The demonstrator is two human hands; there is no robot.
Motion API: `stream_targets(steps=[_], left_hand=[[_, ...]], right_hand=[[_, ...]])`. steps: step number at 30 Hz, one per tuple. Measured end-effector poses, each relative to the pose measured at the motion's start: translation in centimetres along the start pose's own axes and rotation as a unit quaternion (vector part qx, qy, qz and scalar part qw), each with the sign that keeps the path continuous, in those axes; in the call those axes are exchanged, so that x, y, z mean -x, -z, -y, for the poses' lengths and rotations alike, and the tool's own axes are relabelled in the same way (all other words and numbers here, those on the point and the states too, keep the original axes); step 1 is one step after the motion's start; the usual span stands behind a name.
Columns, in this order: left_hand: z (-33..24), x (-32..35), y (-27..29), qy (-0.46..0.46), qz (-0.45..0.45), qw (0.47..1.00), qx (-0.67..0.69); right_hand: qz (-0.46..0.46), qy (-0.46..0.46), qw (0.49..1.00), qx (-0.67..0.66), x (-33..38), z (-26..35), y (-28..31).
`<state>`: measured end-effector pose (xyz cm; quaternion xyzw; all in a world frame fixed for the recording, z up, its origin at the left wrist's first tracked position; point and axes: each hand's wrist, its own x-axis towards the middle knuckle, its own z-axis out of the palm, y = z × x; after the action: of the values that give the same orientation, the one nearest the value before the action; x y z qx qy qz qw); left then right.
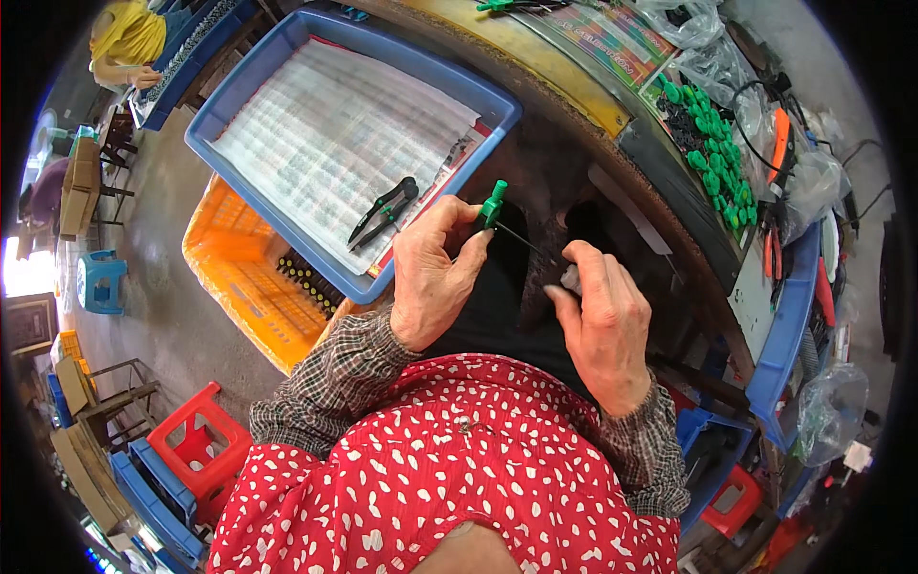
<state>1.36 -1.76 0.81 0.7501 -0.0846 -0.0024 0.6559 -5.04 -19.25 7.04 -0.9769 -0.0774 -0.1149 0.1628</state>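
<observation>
Between the thumb and fingers of my left hand (435,273) is a small tool with a green T-like handle (492,203). Its thin dark shaft points down toward my right hand (610,325). The fingers of that hand are pinched around a small greyish-white piece (572,279), whose kind I cannot make out. Shaft tip and right fingers look slightly apart. Left of my left hand, black-and-green hand snips (384,212) lie on a white sheet (325,143) inside a blue plastic tray (215,158).
A worktable (622,163) curves along the right, bearing a heap of green-handled pieces (712,158), an orange-handled tool (779,143) and clear plastic bags (808,187). An orange crate (234,277) stands under the tray. Farther left are a red stool (201,430) and, at top, another person (124,48).
</observation>
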Motion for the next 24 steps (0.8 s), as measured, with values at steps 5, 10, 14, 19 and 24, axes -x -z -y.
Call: stream_targets(steps=[5,10,14,19,24], left_hand=[[-0.11,0.05,-0.12,0.003,0.006,1.0,-0.004],[-0.08,0.08,-0.3,0.001,-0.001,1.0,-0.011],[-0.68,0.05,-0.07,-0.009,-0.001,0.999,-0.038],[-0.29,-0.1,0.0,0.002,-0.003,1.0,-0.012],[-0.38,-0.09,-0.26,-0.009,-0.001,1.0,-0.028]], right_hand=[[-0.023,0.034,0.999,-0.012,0.2,-0.73,-0.14],[-0.072,0.073,0.986,0.133,-0.45,-0.56,-0.41],[-0.024,0.022,0.997,0.071,-0.54,-0.55,-0.2],[0.034,0.003,0.998,-0.055,-0.04,-0.24,0.28],[-0.074,0.068,0.987,0.128,-0.29,-0.69,-0.51]])
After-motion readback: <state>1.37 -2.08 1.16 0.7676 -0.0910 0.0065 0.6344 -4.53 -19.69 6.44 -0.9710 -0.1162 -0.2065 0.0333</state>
